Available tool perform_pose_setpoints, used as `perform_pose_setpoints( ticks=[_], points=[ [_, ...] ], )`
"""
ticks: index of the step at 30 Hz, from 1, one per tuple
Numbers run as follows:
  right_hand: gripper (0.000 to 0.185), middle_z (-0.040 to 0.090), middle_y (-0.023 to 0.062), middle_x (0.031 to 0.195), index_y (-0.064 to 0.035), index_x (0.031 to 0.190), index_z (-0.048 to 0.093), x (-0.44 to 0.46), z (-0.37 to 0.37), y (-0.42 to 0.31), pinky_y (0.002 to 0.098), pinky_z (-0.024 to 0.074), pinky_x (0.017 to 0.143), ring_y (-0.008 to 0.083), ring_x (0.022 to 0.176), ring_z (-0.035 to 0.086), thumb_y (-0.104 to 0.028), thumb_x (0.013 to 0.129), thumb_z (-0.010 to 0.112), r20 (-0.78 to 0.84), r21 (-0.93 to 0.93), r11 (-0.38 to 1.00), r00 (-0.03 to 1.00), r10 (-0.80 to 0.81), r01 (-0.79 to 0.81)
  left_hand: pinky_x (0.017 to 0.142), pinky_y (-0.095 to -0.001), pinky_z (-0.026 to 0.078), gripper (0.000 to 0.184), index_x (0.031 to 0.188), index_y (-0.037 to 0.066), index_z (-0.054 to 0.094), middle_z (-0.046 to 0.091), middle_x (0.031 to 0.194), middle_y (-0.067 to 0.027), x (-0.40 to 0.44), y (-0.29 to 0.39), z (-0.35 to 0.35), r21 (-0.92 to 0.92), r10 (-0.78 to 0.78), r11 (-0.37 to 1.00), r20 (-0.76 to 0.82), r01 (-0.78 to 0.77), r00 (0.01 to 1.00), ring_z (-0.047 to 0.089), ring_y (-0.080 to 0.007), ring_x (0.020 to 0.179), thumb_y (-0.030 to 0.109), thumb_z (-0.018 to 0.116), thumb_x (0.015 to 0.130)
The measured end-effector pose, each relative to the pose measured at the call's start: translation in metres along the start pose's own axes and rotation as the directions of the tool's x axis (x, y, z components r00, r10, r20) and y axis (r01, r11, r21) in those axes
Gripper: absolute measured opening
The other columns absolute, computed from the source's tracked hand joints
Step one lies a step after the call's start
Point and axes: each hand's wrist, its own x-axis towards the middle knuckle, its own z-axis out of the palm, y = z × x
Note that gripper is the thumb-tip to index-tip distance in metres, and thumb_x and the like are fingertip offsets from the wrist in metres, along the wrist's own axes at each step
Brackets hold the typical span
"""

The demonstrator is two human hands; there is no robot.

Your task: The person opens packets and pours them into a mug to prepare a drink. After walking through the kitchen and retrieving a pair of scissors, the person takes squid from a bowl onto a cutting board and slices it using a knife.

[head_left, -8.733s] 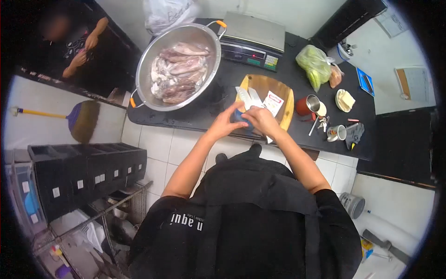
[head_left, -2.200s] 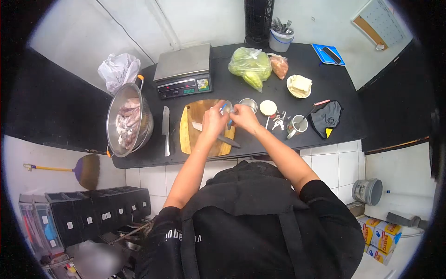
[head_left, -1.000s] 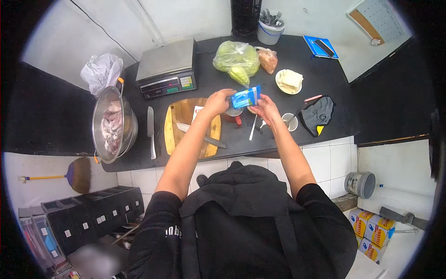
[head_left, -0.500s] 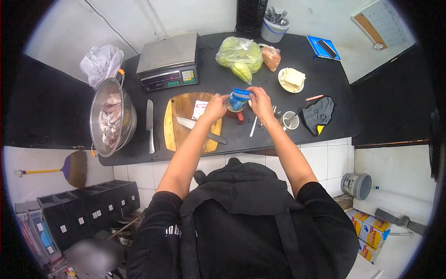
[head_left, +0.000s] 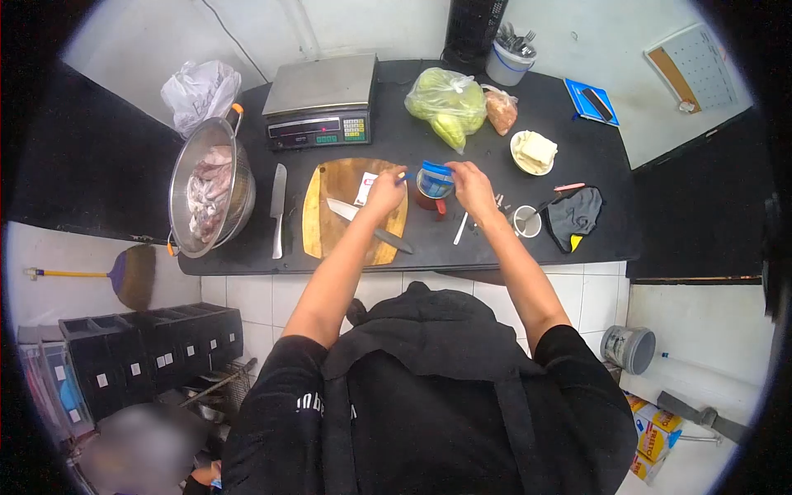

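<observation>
A blue packet hangs over a red mug, its upper part gripped by my right hand. Closed in a pinch, my left hand is apart from the packet, with a small blue scrap at its fingertips. Below that hand lies a wooden cutting board, bearing a white and red packet and a dark-handled knife. To the right of the mug, a thin white stick-like utensil rests on the table.
A colander of raw meat, another knife and a scale stand left. Bagged green vegetables, a bowl with a pale block, a white cup and a dark cloth item are right.
My left hand has come away from the blue packet, and a small blue scrap now shows in its fingers. My right hand still grips the packet. The camera view has shifted slightly.
</observation>
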Motion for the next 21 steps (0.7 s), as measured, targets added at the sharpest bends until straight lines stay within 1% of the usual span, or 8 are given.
perform_pose_setpoints(
  ticks=[2, 5, 10, 12, 14, 18, 20, 21],
  points=[
    [0.023, 0.061, 0.0163, 0.094, -0.0066, 0.104, 0.063, 0.008, -0.001, 0.004, 0.0429, 0.049, 0.073, 0.0369, 0.084, 0.061, -0.003, 0.083, 0.054, 0.01, 0.0, 1.0, 1.0, -0.023, 0.023, 0.092, -0.0389, 0.046, 0.039, 0.117, 0.003, 0.06, 0.06, 0.115, -0.023, 0.004, -0.037, -0.001, -0.049, 0.015, 0.999, -0.04, -0.017, 0.999, 0.059, -0.0357, 0.106, 0.013, 0.056, 0.079],
    [0.022, 0.063, 0.0161, 0.095, -0.0049, 0.105, 0.063, 0.002, -0.004, 0.011, 0.042, 0.0492, 0.077, 0.0357, 0.087, 0.062, -0.004, 0.085, 0.055, 0.042, -0.074, 0.997, 0.999, 0.025, -0.021, 0.086, -0.0372, 0.048, 0.044, 0.118, -0.003, 0.056, 0.064, 0.105, -0.0222, -0.018, -0.053, -0.019, -0.342, -0.327, 0.9, -0.123, 0.269, 0.937, 0.063, -0.0309, 0.099, 0.014, 0.057, 0.078],
    [0.022, 0.064, 0.0158, 0.095, -0.0064, 0.107, 0.063, 0.001, -0.01, 0.01, 0.0407, 0.0497, 0.076, 0.0348, 0.089, 0.062, -0.005, 0.087, 0.055, 0.075, -0.124, 0.992, 0.996, 0.038, -0.029, 0.076, -0.0385, 0.048, 0.043, 0.112, -0.007, 0.056, 0.065, 0.097, -0.0211, -0.043, -0.084, -0.036, -0.207, -0.524, 0.849, -0.206, 0.487, 0.826, 0.063, -0.0305, 0.088, 0.022, 0.048, 0.081],
    [0.022, 0.064, 0.016, 0.095, -0.0067, 0.108, 0.063, 0.003, -0.014, 0.004, 0.0402, 0.0497, 0.076, 0.0345, 0.088, 0.063, -0.006, 0.087, 0.056, -0.029, -0.084, 0.996, 1.0, 0.006, -0.008, 0.065, -0.0355, 0.045, 0.053, 0.126, 0.005, 0.047, 0.058, 0.105, -0.0116, -0.051, -0.097, -0.042, -0.379, -0.635, 0.674, 0.141, 0.634, 0.76, 0.055, -0.0209, 0.081, 0.04, 0.044, 0.086],
    [0.027, 0.063, 0.0155, 0.098, -0.0089, 0.11, 0.062, 0.0, -0.014, 0.012, 0.0424, 0.0503, 0.075, 0.0359, 0.087, 0.062, -0.004, 0.084, 0.056, -0.017, -0.06, 0.998, 1.0, -0.006, 0.005, 0.055, -0.033, 0.039, 0.053, 0.12, 0.006, 0.052, 0.057, 0.097, -0.0086, -0.065, -0.114, -0.035, -0.412, -0.621, 0.688, 0.093, 0.598, 0.778, 0.048, -0.0164, 0.07, 0.044, 0.039, 0.087],
    [0.024, 0.064, 0.0174, 0.094, -0.0073, 0.108, 0.063, 0.0, -0.019, 0.01, 0.0416, 0.0497, 0.074, 0.0364, 0.085, 0.062, -0.005, 0.086, 0.056, -0.061, -0.054, 0.998, 0.997, 0.037, -0.04, 0.05, -0.0281, 0.04, 0.034, 0.111, 0.002, 0.06, 0.057, 0.082, -0.0022, -0.082, -0.094, -0.052, -0.519, -0.537, 0.71, 0.038, 0.476, 0.843, 0.047, -0.0115, 0.059, 0.021, 0.04, 0.091],
    [0.021, 0.065, 0.0131, 0.093, -0.0026, 0.108, 0.063, -0.009, -0.014, 0.025, 0.0343, 0.0521, 0.07, 0.0237, 0.08, 0.065, -0.005, 0.089, 0.055, -0.094, 0.036, 0.986, 0.981, 0.168, -0.166, 0.054, -0.0248, 0.047, 0.029, 0.113, -0.001, 0.059, 0.058, 0.079, -0.0018, -0.094, -0.061, -0.073, -0.58, -0.489, 0.705, 0.02, 0.408, 0.872, 0.053, -0.0107, 0.059, 0.008, 0.042, 0.091],
    [0.025, 0.066, 0.0116, 0.095, -0.0013, 0.115, 0.059, -0.013, -0.012, 0.027, 0.0332, 0.0547, 0.069, 0.0213, 0.083, 0.066, -0.006, 0.092, 0.052, -0.051, 0.225, 0.91, 0.928, 0.368, -0.348, 0.054, -0.0248, 0.047, 0.029, 0.113, -0.001, 0.059, 0.058, 0.079, -0.0018, -0.097, -0.056, -0.076, -0.577, -0.482, 0.706, 0.032, 0.41, 0.876, 0.053, -0.0107, 0.059, 0.008, 0.042, 0.091]
  ],
)
